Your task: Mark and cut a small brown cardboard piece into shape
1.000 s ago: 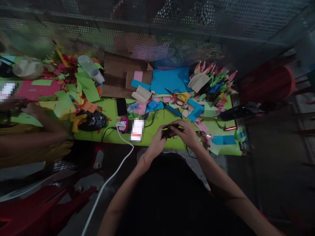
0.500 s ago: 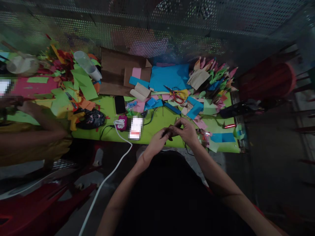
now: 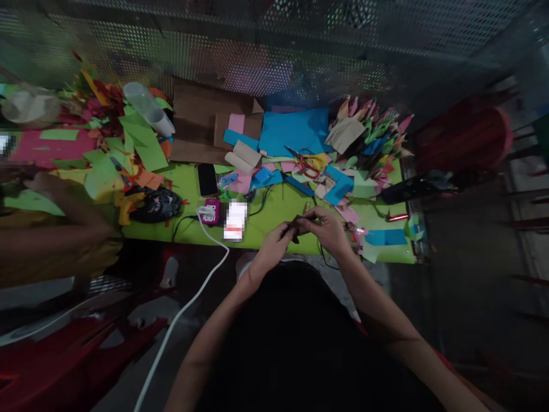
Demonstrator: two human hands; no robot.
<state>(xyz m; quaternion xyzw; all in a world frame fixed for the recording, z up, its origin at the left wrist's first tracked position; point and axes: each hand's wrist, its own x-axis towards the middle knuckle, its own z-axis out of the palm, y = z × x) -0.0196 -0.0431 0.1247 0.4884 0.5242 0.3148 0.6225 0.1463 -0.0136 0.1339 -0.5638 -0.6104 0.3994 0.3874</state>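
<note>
My left hand [image 3: 273, 249] and my right hand [image 3: 328, 228] meet over the near edge of the green table [image 3: 274, 226]. Both pinch a small dark brown folded paper piece [image 3: 298, 225] held between their fingertips. The piece is too small and dim to make out its shape. Behind the hands lie red-handled scissors [image 3: 306, 166] on blue paper [image 3: 295, 130] and a heap of folded coloured paper shapes [image 3: 373, 140].
A black phone [image 3: 207, 178], a pink charger [image 3: 211, 212] with a white cable [image 3: 189, 303], a clear plastic cup [image 3: 148, 114] and brown card [image 3: 201, 126] lie on the table. Another person's arm [image 3: 55, 223] rests at left among paper scraps. A red stool [image 3: 465, 140] stands at right.
Both hands stayed together on the brown paper piece, shifting their fingers slightly. The view drifted a little, so the table sits slightly higher and leftward in the picture.
</note>
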